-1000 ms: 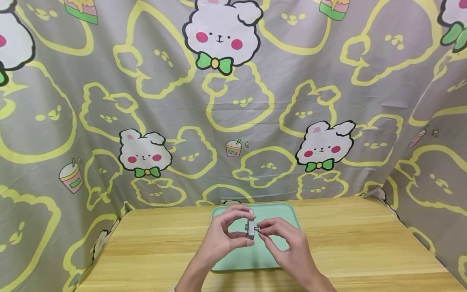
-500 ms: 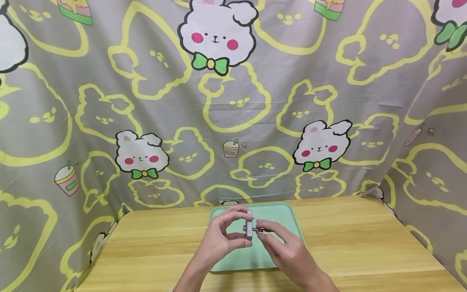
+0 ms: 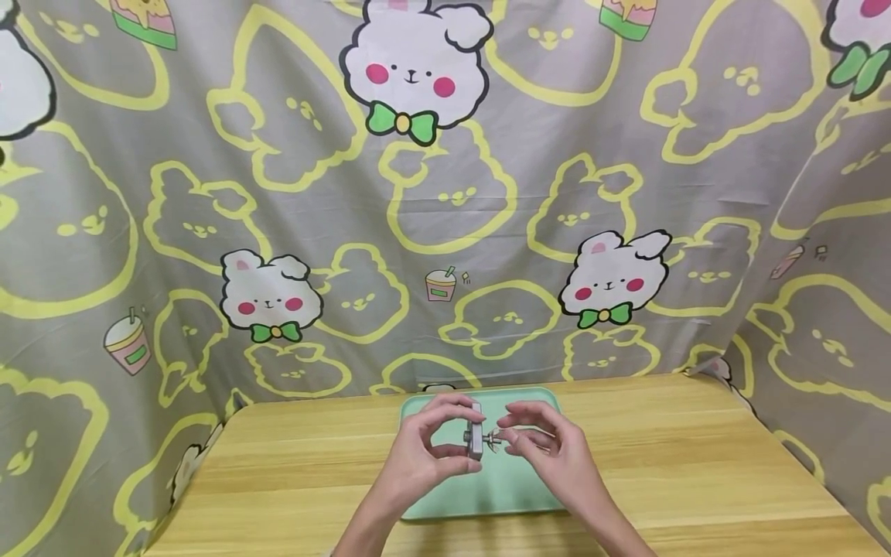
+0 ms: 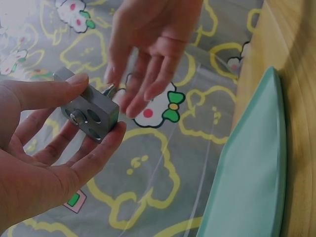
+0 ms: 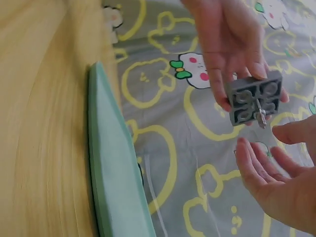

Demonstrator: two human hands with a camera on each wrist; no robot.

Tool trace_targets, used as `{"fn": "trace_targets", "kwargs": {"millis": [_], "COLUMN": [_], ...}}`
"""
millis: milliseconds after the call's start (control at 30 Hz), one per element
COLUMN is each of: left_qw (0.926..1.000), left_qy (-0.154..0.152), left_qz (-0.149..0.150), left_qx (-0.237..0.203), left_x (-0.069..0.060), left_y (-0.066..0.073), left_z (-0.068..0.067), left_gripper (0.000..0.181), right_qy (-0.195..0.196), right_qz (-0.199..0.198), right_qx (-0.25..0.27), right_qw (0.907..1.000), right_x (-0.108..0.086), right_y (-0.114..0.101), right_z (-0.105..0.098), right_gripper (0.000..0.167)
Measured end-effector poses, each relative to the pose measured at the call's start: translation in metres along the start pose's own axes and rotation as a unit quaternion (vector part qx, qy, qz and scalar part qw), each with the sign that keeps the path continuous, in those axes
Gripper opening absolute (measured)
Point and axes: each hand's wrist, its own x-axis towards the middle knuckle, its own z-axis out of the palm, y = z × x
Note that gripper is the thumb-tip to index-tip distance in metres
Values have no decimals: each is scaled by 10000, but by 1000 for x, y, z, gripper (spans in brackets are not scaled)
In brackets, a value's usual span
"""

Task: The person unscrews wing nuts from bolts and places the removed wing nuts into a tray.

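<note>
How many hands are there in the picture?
2. The left hand holds the gray block; the right hand is beside the metal rod sticking out of it.

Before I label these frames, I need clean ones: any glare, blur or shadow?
Head: a soft shadow darkens the table in front of the tray; left wrist: the cloth washes out at top left; right wrist: the screw looks soft.

Left hand [image 5: 229, 39] holds gray block [image 5: 251, 97] near right hand [image 5: 286, 187].
</note>
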Motion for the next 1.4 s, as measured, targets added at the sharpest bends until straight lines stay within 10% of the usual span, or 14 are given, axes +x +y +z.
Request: {"fn": "trace_targets", "kwargs": {"millis": [267,900,1233,1400], "left_qw": [10000,9999,9999,9998], "left_qy": [-13,-118,-64,-58], "left_qz": [59,-103,-69,-6], "left_qx": [9,-70,-145,-187], "left_x": [-1,0,-1,0], "left_y": [-1,0,0,0], "left_z": [2,5,2,0], "left_gripper": [47,49,48,48], "right_qy": [-416,-228,-97,107], "right_qz": [1443,1482,188,-1220], "right_qx": [879,786,-211,-1104], "right_qw": [9847,9856,9996,9863], "right_x": [2,-1,-5,-7], "right_y": [-2,-3,-4,1], "right_z": [-3,2,8,12], "right_gripper": [39,34,15,17]}}
